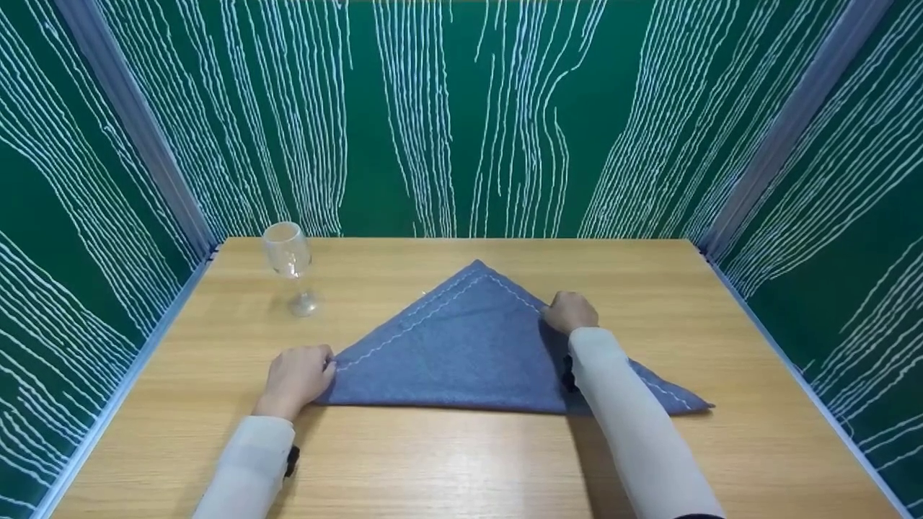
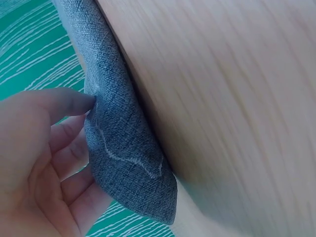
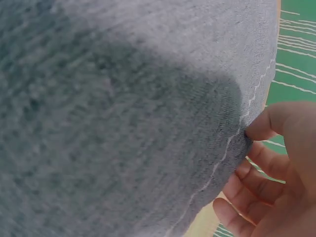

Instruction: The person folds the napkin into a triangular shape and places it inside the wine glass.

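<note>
Before green walls (image 1: 360, 166), left grip (image 1: 299, 375), nine o'clock, and right grip (image 1: 572, 313), two, are pinching cloth (image 1: 461, 346), presumably mid-fold, next needing tautness.

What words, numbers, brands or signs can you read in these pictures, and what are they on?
None: I can't read a single word, number, brand or sign.
Blue cloth: stitched near its edges, but no letters show.
Wine glass: no marking that I can make out.
Green back wall: wavy white streaks, not writing.
Black piece by the left sleeve: too small to tell if anything is printed there.
</note>
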A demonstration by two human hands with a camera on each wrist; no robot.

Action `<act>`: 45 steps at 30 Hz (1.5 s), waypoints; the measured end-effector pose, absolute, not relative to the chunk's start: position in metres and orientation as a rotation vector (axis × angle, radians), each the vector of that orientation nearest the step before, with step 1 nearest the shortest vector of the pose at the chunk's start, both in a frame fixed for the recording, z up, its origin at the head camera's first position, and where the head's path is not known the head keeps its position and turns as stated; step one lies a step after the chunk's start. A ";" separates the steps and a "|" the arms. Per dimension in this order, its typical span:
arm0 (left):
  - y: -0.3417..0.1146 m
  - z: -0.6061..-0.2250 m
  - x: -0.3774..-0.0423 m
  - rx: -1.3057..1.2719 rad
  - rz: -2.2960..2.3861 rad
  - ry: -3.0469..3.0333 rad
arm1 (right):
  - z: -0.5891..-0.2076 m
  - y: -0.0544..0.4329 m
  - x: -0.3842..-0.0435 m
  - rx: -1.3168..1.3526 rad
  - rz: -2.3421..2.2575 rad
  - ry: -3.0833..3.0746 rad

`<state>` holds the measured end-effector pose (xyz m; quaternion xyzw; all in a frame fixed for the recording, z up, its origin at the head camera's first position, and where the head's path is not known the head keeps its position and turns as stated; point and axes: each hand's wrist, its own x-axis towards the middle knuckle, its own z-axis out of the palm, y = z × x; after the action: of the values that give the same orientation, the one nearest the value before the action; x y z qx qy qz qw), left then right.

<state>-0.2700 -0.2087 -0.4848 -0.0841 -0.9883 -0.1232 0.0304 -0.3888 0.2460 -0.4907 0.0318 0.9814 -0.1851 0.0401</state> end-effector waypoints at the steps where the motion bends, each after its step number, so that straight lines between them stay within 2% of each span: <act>1: -0.208 -0.485 -0.270 -0.257 -0.384 -3.045 | -0.491 0.246 -0.389 0.097 -0.576 3.007; 14: -0.211 -0.493 -0.270 -0.251 -0.375 -2.993 | -0.498 0.234 -0.389 0.110 -0.774 3.273; 28: -0.206 -0.492 -0.267 -0.298 -0.269 -2.999 | -0.499 0.244 -0.391 0.036 -0.599 3.046; 38: -0.208 -0.493 -0.271 -0.277 -0.270 -2.948 | -0.499 0.236 -0.394 0.133 -0.875 3.276; 45: -0.205 -0.494 -0.271 -0.279 -0.209 -2.917 | -0.501 0.233 -0.395 0.049 -0.733 3.204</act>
<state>-0.2709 -0.2053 -0.4938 -0.0944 -0.9878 -0.0706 0.1017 -0.3947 0.2331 -0.5014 0.0148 0.9721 -0.2225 -0.0726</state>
